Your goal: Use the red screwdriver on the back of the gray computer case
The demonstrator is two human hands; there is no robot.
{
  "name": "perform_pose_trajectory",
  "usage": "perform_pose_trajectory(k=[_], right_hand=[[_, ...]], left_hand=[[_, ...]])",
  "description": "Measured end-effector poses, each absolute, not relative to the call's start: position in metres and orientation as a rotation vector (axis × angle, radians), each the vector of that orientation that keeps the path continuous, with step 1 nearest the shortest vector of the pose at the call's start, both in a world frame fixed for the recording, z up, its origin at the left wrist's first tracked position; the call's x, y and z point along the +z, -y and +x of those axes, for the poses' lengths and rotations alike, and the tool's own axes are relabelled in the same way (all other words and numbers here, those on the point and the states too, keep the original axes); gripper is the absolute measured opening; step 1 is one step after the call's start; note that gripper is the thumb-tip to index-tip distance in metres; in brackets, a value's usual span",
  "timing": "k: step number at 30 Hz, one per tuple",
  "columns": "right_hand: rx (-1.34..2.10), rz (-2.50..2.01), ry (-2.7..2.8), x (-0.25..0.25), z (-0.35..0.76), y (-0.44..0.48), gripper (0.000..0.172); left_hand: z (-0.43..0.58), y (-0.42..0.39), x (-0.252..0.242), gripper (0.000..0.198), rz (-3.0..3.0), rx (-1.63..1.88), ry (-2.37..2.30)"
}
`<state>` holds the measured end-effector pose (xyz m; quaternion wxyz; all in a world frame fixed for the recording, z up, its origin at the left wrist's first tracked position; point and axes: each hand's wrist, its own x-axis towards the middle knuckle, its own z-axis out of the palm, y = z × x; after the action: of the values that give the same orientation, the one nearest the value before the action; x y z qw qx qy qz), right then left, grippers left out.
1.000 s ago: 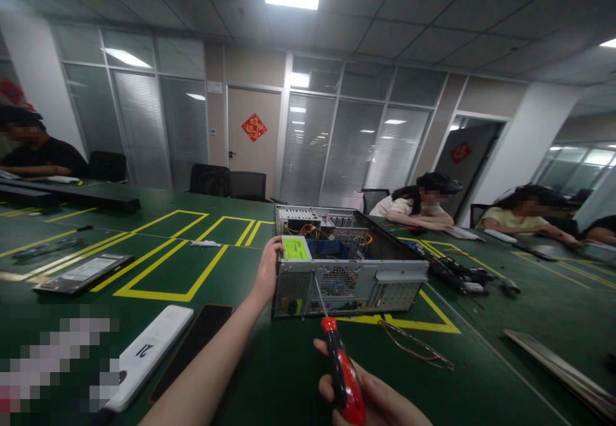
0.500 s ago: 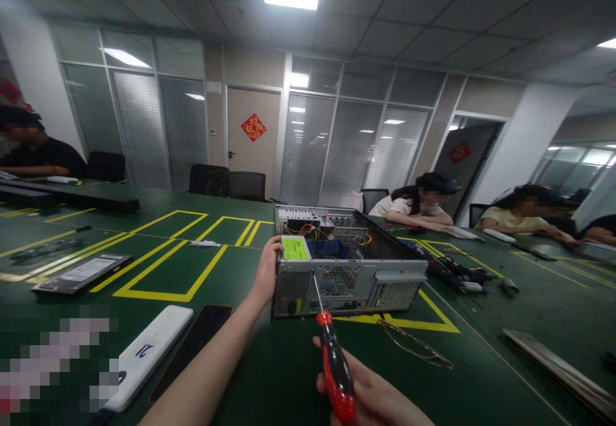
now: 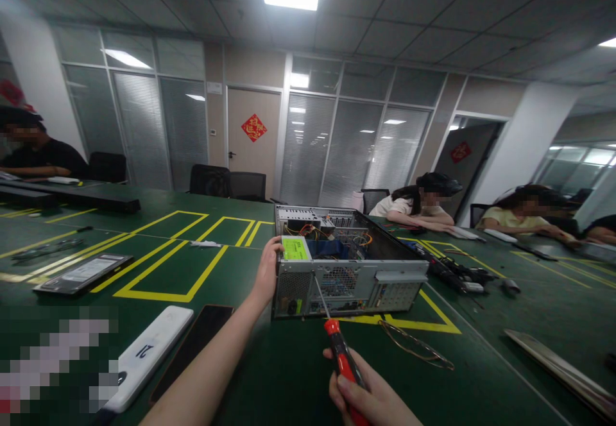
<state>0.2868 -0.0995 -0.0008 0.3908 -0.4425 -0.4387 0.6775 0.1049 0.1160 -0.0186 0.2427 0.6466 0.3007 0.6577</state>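
An open grey computer case (image 3: pixel 380 281) lies on the green table (image 3: pixel 269 368), wires and a power supply with a green label (image 3: pixel 294 248) showing inside. My left hand (image 3: pixel 267 273) grips the case's near left corner, fingers wrapped over its top edge. Low in the picture, my right hand (image 3: pixel 370 401) is closed round a red and black screwdriver (image 3: pixel 341 355). The screwdriver's metal shaft points up at the case's rear panel, its tip by the power supply's edge.
A black phone (image 3: pixel 192 349) and a white oblong device (image 3: pixel 144 355) lie at the near left. A flat drive (image 3: pixel 81 274) sits further left. Loose wire (image 3: pixel 414 346), a metal panel (image 3: pixel 563 371) and black cables (image 3: pixel 457 275) lie right. Other people sit at the table's far sides.
My right hand has drawn the screwdriver slightly back and to the right, its handle now lower in the picture. The left hand has stayed on the case.
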Motion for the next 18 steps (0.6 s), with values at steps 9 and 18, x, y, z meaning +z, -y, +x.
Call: perform_pose_trajectory(k=[9,18], right_hand=[[0.347,-1.671,1.665,0.026,0.307,0.111,0.053],[-0.698,-1.241,1.921,0.018,0.299,0.111,0.021]], left_hand=[[0.106,-0.115,-0.019,0.048,1.74,1.782,-0.83],[0.108,-0.117,-0.02,0.047,1.727,1.8,-0.817]])
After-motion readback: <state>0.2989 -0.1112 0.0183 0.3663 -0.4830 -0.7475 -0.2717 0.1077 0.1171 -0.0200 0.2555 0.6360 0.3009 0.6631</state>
